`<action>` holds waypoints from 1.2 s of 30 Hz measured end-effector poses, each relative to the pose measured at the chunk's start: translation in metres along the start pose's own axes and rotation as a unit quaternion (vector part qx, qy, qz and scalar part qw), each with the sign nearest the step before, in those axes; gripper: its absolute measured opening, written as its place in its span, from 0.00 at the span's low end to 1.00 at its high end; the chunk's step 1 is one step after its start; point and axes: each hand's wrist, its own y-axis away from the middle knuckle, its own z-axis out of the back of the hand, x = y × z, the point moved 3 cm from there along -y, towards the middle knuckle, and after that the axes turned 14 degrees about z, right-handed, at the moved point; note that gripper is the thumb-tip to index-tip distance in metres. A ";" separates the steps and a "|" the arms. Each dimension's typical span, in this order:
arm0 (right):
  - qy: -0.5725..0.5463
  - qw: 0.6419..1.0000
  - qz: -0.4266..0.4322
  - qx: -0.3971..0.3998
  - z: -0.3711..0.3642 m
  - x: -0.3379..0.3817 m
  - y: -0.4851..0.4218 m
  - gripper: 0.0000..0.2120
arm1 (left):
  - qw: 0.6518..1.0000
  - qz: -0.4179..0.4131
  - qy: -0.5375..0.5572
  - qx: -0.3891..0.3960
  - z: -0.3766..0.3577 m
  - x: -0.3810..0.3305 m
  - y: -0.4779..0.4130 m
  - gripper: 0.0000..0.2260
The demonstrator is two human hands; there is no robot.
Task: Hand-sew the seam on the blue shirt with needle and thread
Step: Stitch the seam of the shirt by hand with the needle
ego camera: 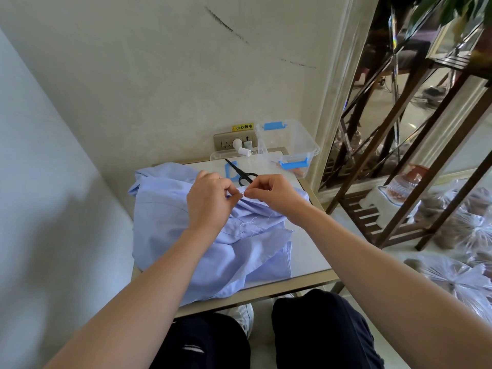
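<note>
While the blue shirt (pixel 186 257) lies bunched on the counter (pixel 308 249) at mid-frame, the left hand (pixel 210 201) and right hand (pixel 274 194) meet at its upper edge, each pinching the same fold of cloth with curled fingers. No needle can be made out. Black scissors (pixel 243 174) lie just above the hands.

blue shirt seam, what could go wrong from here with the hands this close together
1. The left hand and right hand pinch the blue shirt fingertip to fingertip. The needle is too small to see, so a pricked finger seems possible.
2. Loose threads just below the hands could snag or tangle.
3. The shirt overhangs the table's front edge and might slide off.
</note>
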 end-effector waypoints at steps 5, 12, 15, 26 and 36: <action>0.002 1.000 -0.003 -0.003 0.000 0.000 0.001 0.03 | 0.999 0.023 -0.011 0.021 -0.001 -0.001 0.000 0.08; 0.002 1.000 -0.014 -0.008 -0.001 -0.002 -0.001 0.04 | 0.997 0.045 0.039 0.042 0.000 0.000 0.001 0.13; 0.001 1.000 -0.018 -0.012 -0.001 -0.002 0.000 0.03 | 0.997 0.036 0.061 0.043 0.000 -0.001 0.002 0.13; 0.012 0.997 -0.067 -0.048 0.003 -0.006 -0.001 0.07 | 0.997 -0.018 0.056 0.042 0.000 -0.003 0.007 0.11; -0.022 0.996 -0.083 -0.014 0.006 -0.004 0.006 0.05 | 0.995 0.022 0.075 0.056 -0.002 0.010 0.006 0.09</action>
